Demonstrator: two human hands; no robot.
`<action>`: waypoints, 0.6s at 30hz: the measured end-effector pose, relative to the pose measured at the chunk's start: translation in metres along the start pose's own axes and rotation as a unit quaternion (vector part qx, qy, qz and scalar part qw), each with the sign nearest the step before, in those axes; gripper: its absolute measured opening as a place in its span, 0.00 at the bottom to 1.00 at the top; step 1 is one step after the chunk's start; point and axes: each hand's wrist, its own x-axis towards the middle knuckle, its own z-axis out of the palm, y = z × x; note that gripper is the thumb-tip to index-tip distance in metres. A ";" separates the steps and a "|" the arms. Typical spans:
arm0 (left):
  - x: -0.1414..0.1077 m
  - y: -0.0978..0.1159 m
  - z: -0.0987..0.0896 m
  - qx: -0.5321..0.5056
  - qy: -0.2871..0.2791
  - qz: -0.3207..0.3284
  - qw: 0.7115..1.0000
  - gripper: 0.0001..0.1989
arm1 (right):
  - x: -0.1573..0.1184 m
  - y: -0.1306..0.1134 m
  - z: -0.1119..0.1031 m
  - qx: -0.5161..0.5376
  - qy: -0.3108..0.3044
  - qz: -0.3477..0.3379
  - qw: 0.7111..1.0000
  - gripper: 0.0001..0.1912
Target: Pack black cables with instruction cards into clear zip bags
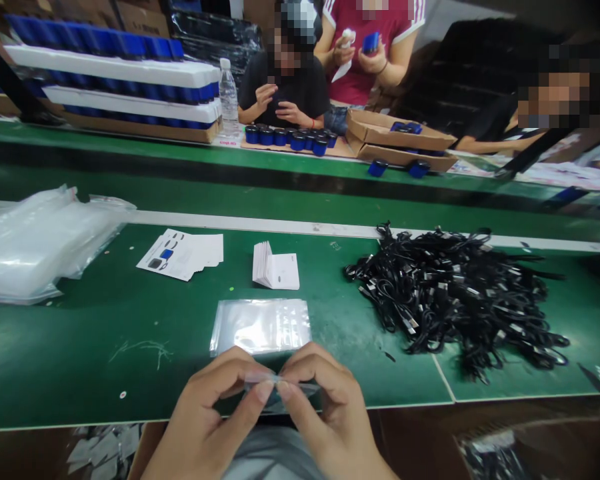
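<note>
My left hand (225, 403) and my right hand (325, 400) meet at the table's front edge. Thumbs and fingertips of both pinch a small clear plastic bag (307, 389); its lower part is mostly hidden by the hands. Just beyond them lies a stack of clear plastic bags (260, 325). Farther back stands a folded white leaflet (284, 270) with several more leaflets upright against it. To its left, printed white cards (180, 253) are fanned out. A big heap of black USB cables (445, 300) lies to the right.
Packs of clear bags (40, 247) lie at the left. Across the green table (105, 347), blue-and-black round items (300, 140) stand in rows near a water bottle (229, 100), stacked trays (130, 93) and a cardboard box (400, 137). Several co-workers sit or stand there. Boxes with bagged items (105, 450) stand below the front edge.
</note>
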 end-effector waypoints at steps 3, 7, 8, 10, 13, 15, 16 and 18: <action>0.001 -0.001 -0.005 0.016 0.026 0.023 0.999 0.07 | 0.002 -0.002 -0.004 -0.013 -0.010 0.006 1.000 0.04; 0.004 -0.004 -0.009 0.038 0.037 0.053 0.997 0.05 | 0.002 -0.004 -0.011 -0.046 -0.007 0.024 0.999 0.06; 0.004 -0.005 -0.010 0.041 0.027 0.056 0.997 0.06 | 0.002 -0.005 -0.011 -0.051 -0.008 0.018 0.998 0.06; 0.004 -0.008 -0.009 0.045 0.003 0.068 0.997 0.05 | 0.001 -0.005 -0.010 -0.059 -0.009 -0.013 0.998 0.06; 0.002 -0.011 -0.010 0.058 -0.002 0.081 0.995 0.06 | -0.001 -0.005 -0.002 -0.072 0.003 -0.065 0.995 0.05; -0.001 -0.012 -0.013 0.070 0.007 0.080 0.994 0.07 | -0.003 -0.004 0.005 -0.081 0.016 -0.097 0.992 0.05; -0.003 -0.013 -0.016 0.078 0.001 0.074 0.994 0.07 | -0.004 -0.004 0.007 -0.085 0.020 -0.112 0.990 0.04; -0.008 -0.015 -0.024 0.089 -0.030 0.060 0.994 0.09 | -0.005 -0.004 0.010 -0.096 0.001 -0.130 0.987 0.04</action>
